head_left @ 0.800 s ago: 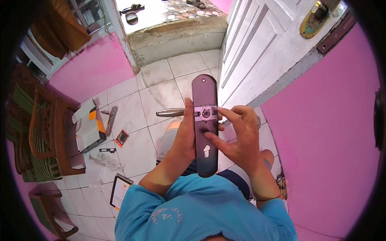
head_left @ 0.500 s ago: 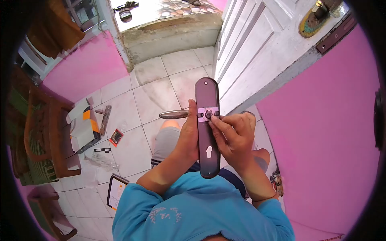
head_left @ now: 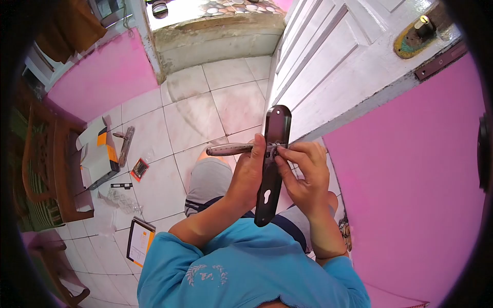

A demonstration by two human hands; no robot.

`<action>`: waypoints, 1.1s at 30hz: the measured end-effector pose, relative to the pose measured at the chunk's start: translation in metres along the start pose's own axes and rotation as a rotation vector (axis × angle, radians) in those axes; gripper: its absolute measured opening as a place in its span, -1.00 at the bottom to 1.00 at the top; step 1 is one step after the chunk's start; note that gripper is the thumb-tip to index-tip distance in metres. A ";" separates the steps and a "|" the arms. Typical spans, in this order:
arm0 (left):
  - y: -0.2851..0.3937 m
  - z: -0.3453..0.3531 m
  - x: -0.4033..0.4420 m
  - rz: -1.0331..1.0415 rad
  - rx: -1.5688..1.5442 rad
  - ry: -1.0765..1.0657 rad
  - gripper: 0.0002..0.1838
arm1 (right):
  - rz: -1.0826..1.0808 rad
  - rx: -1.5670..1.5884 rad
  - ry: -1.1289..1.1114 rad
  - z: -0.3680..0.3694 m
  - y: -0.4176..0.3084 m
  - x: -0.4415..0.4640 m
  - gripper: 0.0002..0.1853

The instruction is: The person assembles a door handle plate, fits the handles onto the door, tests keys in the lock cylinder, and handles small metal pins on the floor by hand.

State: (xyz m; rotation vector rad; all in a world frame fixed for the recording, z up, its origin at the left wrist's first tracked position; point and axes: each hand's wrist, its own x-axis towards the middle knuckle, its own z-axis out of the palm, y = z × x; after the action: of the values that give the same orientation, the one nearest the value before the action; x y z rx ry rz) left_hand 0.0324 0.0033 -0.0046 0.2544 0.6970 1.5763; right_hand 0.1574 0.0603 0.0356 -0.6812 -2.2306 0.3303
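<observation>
A long dark handle plate (head_left: pixel 276 192) is held upright and slightly tilted in front of my body, its back face towards me. My left hand (head_left: pixel 249 172) grips its left edge, thumb up beside the metal lever (head_left: pixel 230 149) that sticks out to the left. The thumb and index finger of my right hand (head_left: pixel 307 172) pinch at the fitting in the middle of the plate; whether a small part is between the fingertips is hidden. Below the fitting is a keyhole-shaped opening.
On the tiled floor (head_left: pixel 192 126) at left lie an opened box (head_left: pixel 97 159), another handle set (head_left: pixel 126 146), a red packet (head_left: pixel 139 169), a black strike plate (head_left: pixel 121 185) and a leaflet (head_left: pixel 138 242). A white door (head_left: pixel 328 66) stands at right, a wooden bench (head_left: pixel 43 154) far left.
The plate has turned and tilted, its top now leaning right. My right fingertips have closed in on the central fitting, where they were spread apart earlier. The view has shifted slightly.
</observation>
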 end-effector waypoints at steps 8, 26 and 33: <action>-0.001 0.002 -0.001 0.114 0.162 -0.066 -0.52 | 0.191 0.318 -0.190 -0.020 0.008 0.013 -0.79; -0.016 0.006 -0.001 -0.417 -0.173 -0.037 -0.31 | -0.080 -0.154 -0.123 -0.031 0.007 -0.028 -0.69; -0.035 0.003 0.001 -0.404 -0.184 -0.026 -0.33 | -0.041 -0.159 -0.163 -0.036 0.008 -0.027 -0.74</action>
State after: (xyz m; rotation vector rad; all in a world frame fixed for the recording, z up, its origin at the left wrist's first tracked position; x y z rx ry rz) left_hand 0.0627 0.0049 -0.0224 -0.0048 0.5395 1.2365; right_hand 0.2027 0.0522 0.0402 -0.7128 -2.4420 0.1951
